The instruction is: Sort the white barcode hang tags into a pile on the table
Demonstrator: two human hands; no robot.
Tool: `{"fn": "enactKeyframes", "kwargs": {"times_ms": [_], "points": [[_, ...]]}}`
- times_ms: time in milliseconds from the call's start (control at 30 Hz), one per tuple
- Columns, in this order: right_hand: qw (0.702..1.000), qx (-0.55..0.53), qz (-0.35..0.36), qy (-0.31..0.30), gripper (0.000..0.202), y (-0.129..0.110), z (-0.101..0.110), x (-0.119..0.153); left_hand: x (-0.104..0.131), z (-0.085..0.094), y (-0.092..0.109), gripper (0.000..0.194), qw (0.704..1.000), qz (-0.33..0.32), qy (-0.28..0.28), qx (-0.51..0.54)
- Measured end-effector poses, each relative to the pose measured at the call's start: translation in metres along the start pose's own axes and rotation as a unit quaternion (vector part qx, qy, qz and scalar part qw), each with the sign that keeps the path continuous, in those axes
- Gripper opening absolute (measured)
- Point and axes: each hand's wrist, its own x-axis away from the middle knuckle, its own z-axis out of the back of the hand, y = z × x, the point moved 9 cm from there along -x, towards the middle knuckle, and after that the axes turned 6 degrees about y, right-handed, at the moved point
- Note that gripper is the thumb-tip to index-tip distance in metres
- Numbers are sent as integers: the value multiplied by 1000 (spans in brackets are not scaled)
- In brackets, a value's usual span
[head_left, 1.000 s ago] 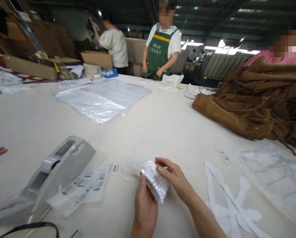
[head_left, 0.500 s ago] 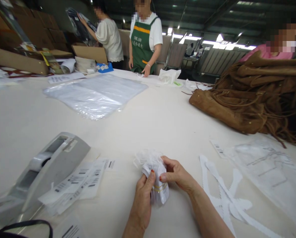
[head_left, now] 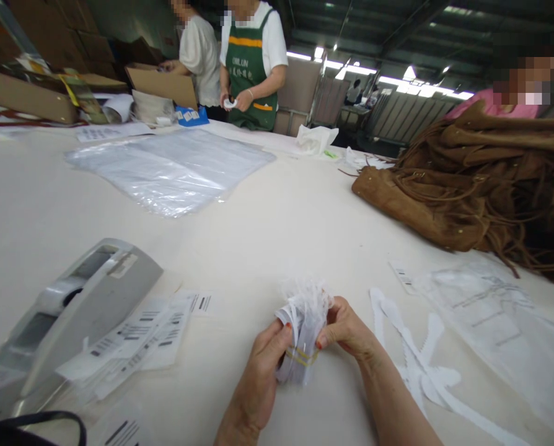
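Apron: green, worn by a co-worker at the table's far side, pale lettering seeming to end in "LUN"; smaller characters beneath are too blurred to read.
Labels: barcoded, near left beside a tape dispenser, fine print illegible.
Bundle: white, frilly-topped, ringed by a yellow band, near centre of the table.
Left hand: curled narrow, thumb pressing the bundle's left side.
Right hand: partly closed, pinching the bundle's right edge.
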Motion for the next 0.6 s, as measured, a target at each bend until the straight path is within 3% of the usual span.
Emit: {"fn": "enactKeyframes", "kwargs": {"times_ms": [100, 200, 433, 600], "points": [[999, 16, 17, 34, 38, 0, 5, -2, 0, 2, -5, 41, 999, 20, 3, -29], [990, 100, 69, 66, 33, -7, 8, -5, -4, 9, -12, 46, 999, 31, 26, -34], [947, 256, 171, 92, 32, -35, -7, -2, -7, 39, -22, 52, 988, 23, 150, -36], [961, 237, 126, 66, 28, -31, -14, 0, -6, 38, -17, 49, 988, 14, 149, -39]]}}
